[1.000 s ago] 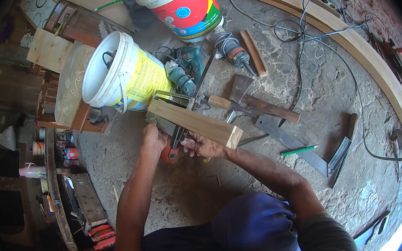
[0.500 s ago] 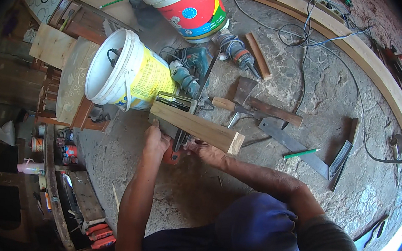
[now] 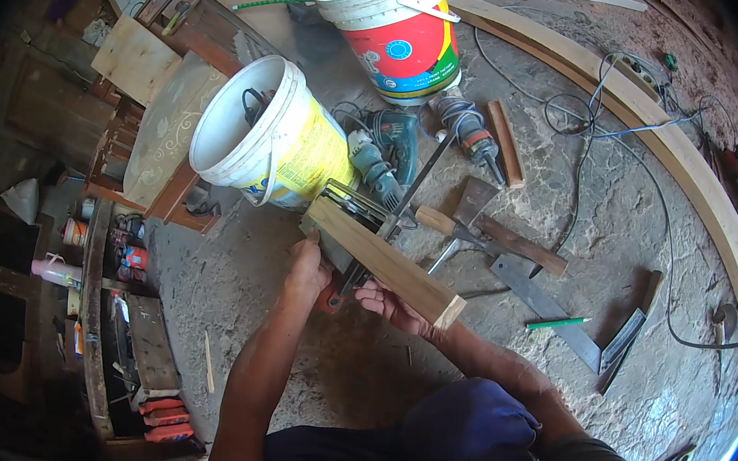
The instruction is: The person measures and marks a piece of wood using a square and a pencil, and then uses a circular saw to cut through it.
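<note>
A squared wooden block [image 3: 388, 264] lies slantwise over a grey flat plate [image 3: 337, 251] with a metal frame [image 3: 356, 199] at its far end. Crossing beneath the block is a dark bar clamp [image 3: 426, 172], with an orange part [image 3: 330, 297] at its near end. My left hand [image 3: 306, 269] is closed on the plate's near left edge, close to the block's end. Under the block's near side, my right hand [image 3: 386, 304] has its fingers curled at the clamp's near end. The block partly hides the clamp, and the fingers' exact hold is small.
Two paint buckets, one yellow-labelled [image 3: 310, 152] and one red-labelled [image 3: 406, 50], stand beyond, with power tools [image 3: 391, 147] beside them. Rightward lie a hatchet [image 3: 475, 201], a metal square [image 3: 549, 312], a green pencil [image 3: 559, 323], cords and a long board [image 3: 717, 173]. Shelving stands left.
The view has shifted, so the surroundings sit further right and lower. My right hand has moved slightly along beneath the block; my left keeps its hold.
</note>
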The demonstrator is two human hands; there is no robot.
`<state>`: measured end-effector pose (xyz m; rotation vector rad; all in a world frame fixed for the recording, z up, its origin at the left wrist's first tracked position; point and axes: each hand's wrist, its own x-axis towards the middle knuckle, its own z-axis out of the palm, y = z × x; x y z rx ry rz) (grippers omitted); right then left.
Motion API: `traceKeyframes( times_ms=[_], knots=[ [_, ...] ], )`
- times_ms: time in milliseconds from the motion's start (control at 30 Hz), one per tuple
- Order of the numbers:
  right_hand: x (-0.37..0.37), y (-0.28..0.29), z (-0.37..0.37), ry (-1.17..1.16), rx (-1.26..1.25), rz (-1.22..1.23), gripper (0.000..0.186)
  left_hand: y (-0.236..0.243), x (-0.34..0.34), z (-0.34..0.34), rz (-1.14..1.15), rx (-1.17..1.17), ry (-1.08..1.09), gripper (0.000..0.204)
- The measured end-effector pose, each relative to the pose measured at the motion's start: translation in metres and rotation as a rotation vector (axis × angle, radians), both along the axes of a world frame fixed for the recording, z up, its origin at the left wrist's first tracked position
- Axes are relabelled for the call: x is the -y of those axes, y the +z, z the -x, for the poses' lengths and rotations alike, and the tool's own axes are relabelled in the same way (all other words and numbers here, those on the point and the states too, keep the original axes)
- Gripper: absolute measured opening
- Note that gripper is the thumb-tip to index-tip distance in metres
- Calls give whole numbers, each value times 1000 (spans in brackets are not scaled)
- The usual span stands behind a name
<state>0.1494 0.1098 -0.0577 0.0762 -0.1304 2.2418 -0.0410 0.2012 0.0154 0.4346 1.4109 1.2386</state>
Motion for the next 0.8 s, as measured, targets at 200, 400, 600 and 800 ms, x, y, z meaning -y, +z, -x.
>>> traceKeyframes(
  times_ms=[200, 400, 600, 800],
  knots=[
    [-11, -14, 10, 166, -137, -29, 55, -22, -8, 25, -9, -23, -6, 38],
    [-10, 4, 6, 171, -112, 67, 52, -14, -8, 20, 30, -68, -67, 39],
    [-5, 4, 8, 174, -249, 127, 54, -17, -6, 29, 28, -19, -127, 42],
    [-3, -2, -6, -19, 145, -182, 43, -27, -5, 39, -53, 56, -70, 41]
  ],
)
